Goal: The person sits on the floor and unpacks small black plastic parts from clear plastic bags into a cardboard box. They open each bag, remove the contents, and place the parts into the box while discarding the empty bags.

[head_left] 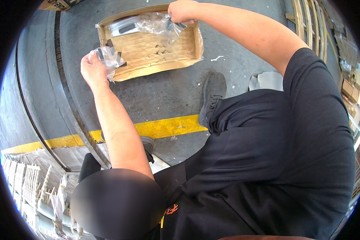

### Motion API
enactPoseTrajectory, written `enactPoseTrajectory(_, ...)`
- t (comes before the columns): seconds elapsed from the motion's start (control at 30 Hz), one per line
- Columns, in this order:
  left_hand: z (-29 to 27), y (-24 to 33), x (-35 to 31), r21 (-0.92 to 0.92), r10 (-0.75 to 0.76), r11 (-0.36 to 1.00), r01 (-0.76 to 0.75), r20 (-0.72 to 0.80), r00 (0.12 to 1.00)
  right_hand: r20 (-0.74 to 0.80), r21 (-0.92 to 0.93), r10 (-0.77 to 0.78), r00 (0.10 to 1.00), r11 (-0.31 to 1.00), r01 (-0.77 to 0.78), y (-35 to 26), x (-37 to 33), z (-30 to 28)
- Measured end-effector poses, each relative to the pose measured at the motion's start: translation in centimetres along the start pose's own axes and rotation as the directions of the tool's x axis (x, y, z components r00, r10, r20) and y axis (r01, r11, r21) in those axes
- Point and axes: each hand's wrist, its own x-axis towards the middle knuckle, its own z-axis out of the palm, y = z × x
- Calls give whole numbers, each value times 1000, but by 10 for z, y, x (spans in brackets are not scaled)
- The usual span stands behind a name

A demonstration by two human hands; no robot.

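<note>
Pinching a small crumpled clear bag between thumb and fingers of the left hand, right at the near left corner of a shallow open cardboard box. Curling the right hand at the far rim of the same box, near its right end, with fingers closed on the gathered end of a larger clear bag; cannot tell about any grip on the cardboard as well. Holding both hands well apart, with the box on the grey floor between them. Having several dark strips just right of the left hand, beside and partly under the small bag, and a dark bar on something pale and shiny beyond the left hand, by the far wall. Having small dark bits scattered across the box bottom between the hands. Planting a dark shoe closer to the body than the right hand, with a yellow stripe nearer still, below both hands
</note>
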Motion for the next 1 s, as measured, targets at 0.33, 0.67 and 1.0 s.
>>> enactPoseTrajectory(0.33, -9, 8, -7, -215, -118, 962, 170, 238, 964, 75, 35, 13, 997, 999, -16, -3, -4, -5)
enactPoseTrajectory(0.67, -8, 14, -3, 26, -67, 998, 62, 227, 972, 10, -55, -58, 998, 997, 59, 3, 0, -1)
enactPoseTrajectory(1.0, -9, 9, 1, -7, -24, 1000, 26, 215, 976, -26, -24, -101, 995, 995, 100, 4, -1, 3)
